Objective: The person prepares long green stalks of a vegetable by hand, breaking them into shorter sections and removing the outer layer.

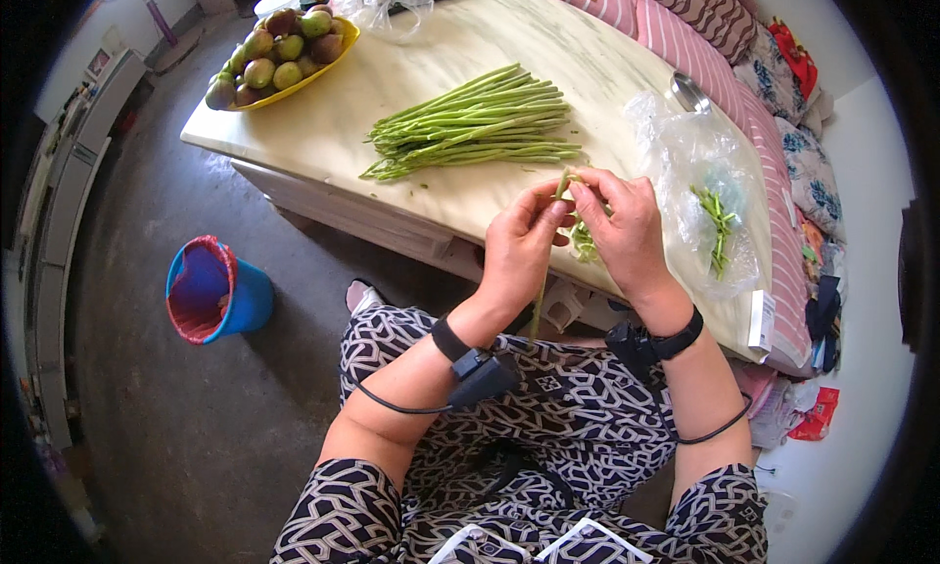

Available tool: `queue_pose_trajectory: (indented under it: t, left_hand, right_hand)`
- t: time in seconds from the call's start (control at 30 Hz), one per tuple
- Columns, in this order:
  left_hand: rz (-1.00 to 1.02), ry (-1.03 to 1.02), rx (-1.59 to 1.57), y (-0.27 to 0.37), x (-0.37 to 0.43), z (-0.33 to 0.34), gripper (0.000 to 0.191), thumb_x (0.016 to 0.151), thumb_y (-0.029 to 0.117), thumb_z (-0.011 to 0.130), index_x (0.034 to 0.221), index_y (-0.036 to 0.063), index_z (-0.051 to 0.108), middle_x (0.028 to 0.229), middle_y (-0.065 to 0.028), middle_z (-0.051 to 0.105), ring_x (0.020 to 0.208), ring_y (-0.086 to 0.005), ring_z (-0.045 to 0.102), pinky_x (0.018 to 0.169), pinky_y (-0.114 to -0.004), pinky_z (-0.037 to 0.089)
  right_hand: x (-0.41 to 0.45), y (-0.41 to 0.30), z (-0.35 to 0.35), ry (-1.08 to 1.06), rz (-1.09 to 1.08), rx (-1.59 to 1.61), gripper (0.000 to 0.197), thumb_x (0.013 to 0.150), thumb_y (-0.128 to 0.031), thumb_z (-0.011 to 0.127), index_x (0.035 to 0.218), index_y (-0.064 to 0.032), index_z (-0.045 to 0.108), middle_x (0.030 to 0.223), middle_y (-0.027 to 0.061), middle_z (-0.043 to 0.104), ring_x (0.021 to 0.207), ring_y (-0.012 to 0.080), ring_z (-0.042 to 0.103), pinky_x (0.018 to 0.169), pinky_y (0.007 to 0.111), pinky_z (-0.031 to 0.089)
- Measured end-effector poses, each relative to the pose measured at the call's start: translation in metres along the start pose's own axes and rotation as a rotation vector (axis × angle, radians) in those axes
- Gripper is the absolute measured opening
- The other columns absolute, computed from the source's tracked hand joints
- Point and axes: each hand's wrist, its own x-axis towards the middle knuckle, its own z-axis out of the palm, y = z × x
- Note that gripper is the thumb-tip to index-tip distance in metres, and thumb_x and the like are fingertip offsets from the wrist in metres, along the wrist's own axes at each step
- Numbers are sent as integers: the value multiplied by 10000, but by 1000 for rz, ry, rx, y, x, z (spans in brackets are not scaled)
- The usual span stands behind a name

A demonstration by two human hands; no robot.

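Note:
Between my hands, at the near edge of the marble-patterned table (455, 189), one asparagus spear (538, 311) hangs with its cut end up. My left hand (520, 237) is closed around its upper part. The thumb and forefinger of my right hand (620, 219) pinch at the top end. A pile of asparagus spears (477, 123) lies just beyond, tips to the left. Pale green peelings (582, 241) lie partly hidden behind my right fingers. To the right, short green asparagus pieces (718, 230) rest on a clear plastic bag (679, 153).
A yellow dish (323, 72) of figs (275, 50) stands at the table's far left. A metal container (690, 92) and a small white box (761, 320) sit by its right edge. On the floor at left is a blue bin (250, 292) with a red liner.

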Motion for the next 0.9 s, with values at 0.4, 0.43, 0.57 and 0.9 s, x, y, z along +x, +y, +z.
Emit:
queue_pose_trajectory:
  t: [0.4,0.43,0.57,0.9]
  left_hand:
    - [-32,-18,62,3,-5,0,263,1001,124,551,1239,13,563,1059,-70,658,940,-130,641,784,-261,518]
    - [-27,-20,33,3,-4,0,263,1007,136,541,1241,17,555,1058,-71,654,940,-128,635,799,-263,512]
    - [31,-1,-107,0,1,-3,241,996,146,552,1208,32,547,1004,-44,630,875,-101,596,778,-239,479]
    - [-120,-45,-109,25,-2,3,237,901,117,695,1096,12,610,991,-16,620,830,-53,546,775,-214,454]
  right_hand:
    - [5,14,-4,95,473,820,167,968,-116,610,1069,14,636,933,28,664,810,86,589,730,235,497]
    - [7,18,-8,139,453,867,184,970,-121,609,1090,17,629,956,35,665,827,89,590,747,232,499]
    - [6,27,-24,72,612,1036,201,992,-142,562,1115,5,624,1002,88,682,880,145,627,860,280,485]
    - [-1,15,-22,-157,706,1251,213,992,-170,530,1099,-10,621,1088,96,676,981,158,630,940,314,464]
